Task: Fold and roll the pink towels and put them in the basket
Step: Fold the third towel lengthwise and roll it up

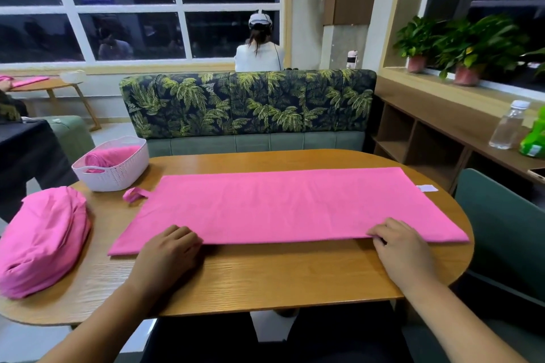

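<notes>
Folding underway; left hand (168,247) and right hand (398,244) pinch the towel (283,203) by its near edge; next, likely lift and fold it over.

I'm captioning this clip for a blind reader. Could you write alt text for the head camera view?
A person's left hand and right hand hold the near edge of a pink towel lying flat on a wooden table. At the far left a white basket holds a rolled towel, and a pink heap sits nearer.

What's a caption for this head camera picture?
Left hand and right hand grip the near edge of the flat pink towel.
</notes>
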Available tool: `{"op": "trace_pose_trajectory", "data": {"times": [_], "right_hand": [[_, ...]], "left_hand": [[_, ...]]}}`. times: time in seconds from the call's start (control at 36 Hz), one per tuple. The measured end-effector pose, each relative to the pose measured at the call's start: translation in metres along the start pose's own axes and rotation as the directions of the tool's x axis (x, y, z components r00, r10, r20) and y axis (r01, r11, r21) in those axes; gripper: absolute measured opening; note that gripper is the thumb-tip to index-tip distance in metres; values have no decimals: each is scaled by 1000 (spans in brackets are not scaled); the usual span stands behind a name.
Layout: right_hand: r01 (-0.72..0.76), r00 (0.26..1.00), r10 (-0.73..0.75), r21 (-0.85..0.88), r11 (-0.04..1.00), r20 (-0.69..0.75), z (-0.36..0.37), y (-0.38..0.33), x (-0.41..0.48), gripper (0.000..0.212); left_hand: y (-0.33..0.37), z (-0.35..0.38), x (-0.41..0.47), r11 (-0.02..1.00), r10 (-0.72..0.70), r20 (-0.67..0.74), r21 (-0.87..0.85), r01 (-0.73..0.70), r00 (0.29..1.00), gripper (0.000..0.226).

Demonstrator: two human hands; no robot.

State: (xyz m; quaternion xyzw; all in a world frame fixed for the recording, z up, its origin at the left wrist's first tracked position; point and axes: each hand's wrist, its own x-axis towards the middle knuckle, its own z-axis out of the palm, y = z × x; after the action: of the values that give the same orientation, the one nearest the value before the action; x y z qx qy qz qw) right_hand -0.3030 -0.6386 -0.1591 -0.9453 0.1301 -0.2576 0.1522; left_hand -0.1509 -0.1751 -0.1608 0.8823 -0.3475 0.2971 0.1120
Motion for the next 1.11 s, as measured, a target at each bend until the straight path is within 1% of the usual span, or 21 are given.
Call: {"op": "trace_pose_trajectory", "data": {"times": [0.14, 0.17, 0.22, 0.25, 0.33, 0.44, 0.5, 0.53, 0.58, 0.64, 0.69, 0.72, 0.75, 0.81, 0.89, 0.94, 0.97, 1.06, 1.08, 1.11], "right_hand": [[-149, 988, 148, -13, 989, -46, -3, 6, 2, 17], [-184, 981, 183, -6, 983, -61, -2, 8, 2, 18], [-258, 964, 257, -7, 966, -76, -2, 12, 3, 25], [-295, 953, 293, -12, 955, -77, -2, 13, 3, 29], [-375, 923, 372, -17, 927, -98, -2, 17, 2, 38], [-423, 899, 416, -31, 905, -140, -2, 19, 2, 39], [-413, 907, 405, -63, 908, -116, -1, 20, 3, 37], [-380, 924, 372, -91, 921, -91, 0, 20, 3, 37], [-242, 970, 242, -123, 962, -14, 1, 18, 3, 38], [-87, 994, 93, -92, 992, 65, 1, 11, 4, 37], [29, 994, -23, -61, 998, 104, 1, 6, 4, 32], [53, 993, -48, -44, 998, 110, 1, 6, 4, 30], [55, 992, -52, -21, 998, 111, 2, 7, 4, 30], [31, 992, -33, 14, 999, 119, 2, 9, 5, 28], [-18, 991, 19, -4, 1000, 135, -2, 5, 4, 21], [-50, 992, 54, -37, 998, 114, -4, 2, 2, 19], [-61, 993, 66, -52, 997, 103, -5, 1, 2, 19], [-66, 990, 75, -76, 995, 117, -5, 0, 1, 22], [-61, 989, 71, -76, 995, 127, -6, 1, 0, 22], [-51, 989, 60, -70, 996, 137, -6, 3, -1, 22]], "left_hand": [[-18, -10, -17, 981, -183, -4, 58, 183, 983, 29], [-21, -11, -20, 970, -234, -4, 72, 234, 972, 27], [-29, -12, -24, 941, -325, -7, 99, 324, 946, 15], [-32, -11, -27, 927, -358, -11, 115, 356, 934, 14], [-39, -10, -32, 889, -441, 0, 140, 437, 897, 32], [-45, -8, -37, 825, -556, -30, 107, 556, 831, 32], [-46, -7, -38, 838, -533, -57, 105, 536, 844, 22], [-47, -6, -38, 862, -489, -63, 114, 493, 870, 21], [-47, -5, -34, 927, -357, -22, 115, 357, 934, 29], [-47, 0, -28, 977, -207, 46, 62, 204, 977, 31], [-46, 4, -20, 995, -95, 119, 8, 95, 988, 26], [-44, 5, -17, 997, -71, 146, -5, 72, 987, 24], [-43, 6, -16, 998, -60, 157, -20, 64, 986, 23], [-40, 1, -16, 990, -110, 167, -63, 122, 980, 25], [-40, -5, -23, 972, -185, 158, -114, 204, 970, 28], [-42, -7, -27, 965, -203, 157, -134, 224, 967, 26], [-43, -7, -28, 962, -209, 150, -144, 231, 966, 24], [-45, -9, -31, 953, -260, 158, -117, 280, 953, 4], [-47, -8, -32, 953, -267, 151, -108, 284, 952, 8], [-47, -8, -34, 955, -265, 145, -93, 280, 953, 7]]}}
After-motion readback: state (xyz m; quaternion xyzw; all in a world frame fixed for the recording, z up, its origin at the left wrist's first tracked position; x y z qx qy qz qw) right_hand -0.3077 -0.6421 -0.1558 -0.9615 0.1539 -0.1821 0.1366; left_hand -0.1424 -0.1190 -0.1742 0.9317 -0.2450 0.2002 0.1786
